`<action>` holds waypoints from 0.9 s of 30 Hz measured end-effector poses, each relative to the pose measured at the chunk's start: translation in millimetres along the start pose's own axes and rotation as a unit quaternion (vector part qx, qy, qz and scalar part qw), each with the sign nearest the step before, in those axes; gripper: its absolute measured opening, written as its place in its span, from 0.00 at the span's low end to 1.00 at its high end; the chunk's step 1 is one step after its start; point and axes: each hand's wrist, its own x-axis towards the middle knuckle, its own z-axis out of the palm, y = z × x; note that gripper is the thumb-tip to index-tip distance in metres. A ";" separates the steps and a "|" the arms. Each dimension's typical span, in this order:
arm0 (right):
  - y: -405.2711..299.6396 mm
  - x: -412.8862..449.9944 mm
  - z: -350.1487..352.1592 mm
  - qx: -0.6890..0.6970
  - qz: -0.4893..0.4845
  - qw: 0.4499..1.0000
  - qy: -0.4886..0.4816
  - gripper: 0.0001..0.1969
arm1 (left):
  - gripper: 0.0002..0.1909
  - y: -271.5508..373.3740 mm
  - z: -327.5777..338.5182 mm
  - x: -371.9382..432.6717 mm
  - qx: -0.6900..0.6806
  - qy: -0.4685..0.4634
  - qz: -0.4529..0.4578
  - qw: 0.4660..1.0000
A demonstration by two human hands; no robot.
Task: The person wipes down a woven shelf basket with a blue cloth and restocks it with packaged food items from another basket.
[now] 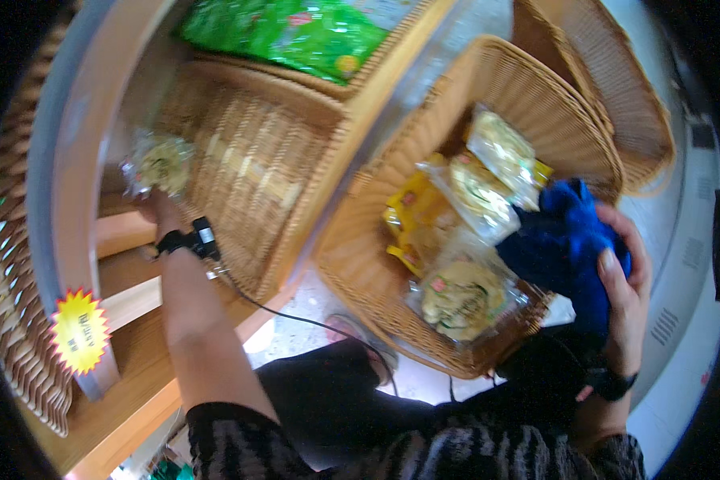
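My left hand (pixel 156 207) reaches into the wicker basket (pixel 246 162) on the wooden shelf, its fingers at a clear plastic packet of pale round food (pixel 165 168); the fingertips are blurred and partly hidden by the packet. My right hand (pixel 627 270) holds a bunched blue cloth (pixel 567 234) at the right rim of a second wicker basket (pixel 360 288). In that basket lie several clear packets of pale food, one (pixel 465 297) nearest my body, and a yellow packet (pixel 423 210).
Green plastic packages (pixel 288 36) fill a shelf basket at the top. More wicker baskets (pixel 618 84) stand at the upper right. A wooden post (pixel 78 198) with a yellow starburst tag (pixel 79 332) rises left of my arm. A black cable (pixel 300 318) hangs from my left wrist.
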 end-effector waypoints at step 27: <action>-1.0 -2.5 -36.0 0.192 -0.073 0.977 0.060 0.28 | 0.11 354.8 -100.7 -263.2 -0.116 -0.884 0.193 0.409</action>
